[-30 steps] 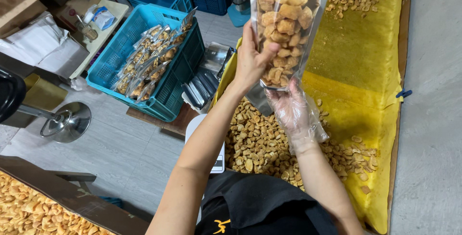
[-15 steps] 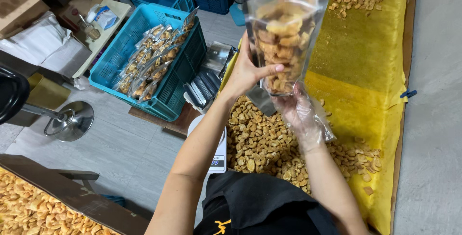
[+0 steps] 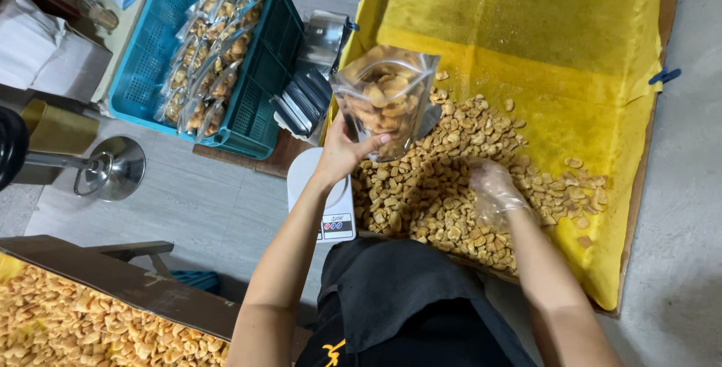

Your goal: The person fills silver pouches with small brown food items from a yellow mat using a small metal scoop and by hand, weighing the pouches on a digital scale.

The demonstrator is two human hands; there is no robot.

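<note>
Dropped my gloved right hand (image 3: pixel 492 190) off the pouch (image 3: pixel 385 100) into the snack pile (image 3: pixel 444 194), fingers curled scooping more, left hand (image 3: pixel 342 153) pinching the pouch.

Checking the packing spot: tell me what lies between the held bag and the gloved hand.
In the head view, only loose snack pieces on the yellow sheet lie between the bag in the left hand and the gloved right hand.

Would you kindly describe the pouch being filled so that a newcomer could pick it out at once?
Start at the big yellow cloth spread over the tray, then find the heap of golden snack pieces on its near side. Just above the heap's left edge, the bare left hand holds up a clear pouch, open-topped and partly filled. Unlike the packed pouches lying in the blue crate, it is in a hand.
</note>
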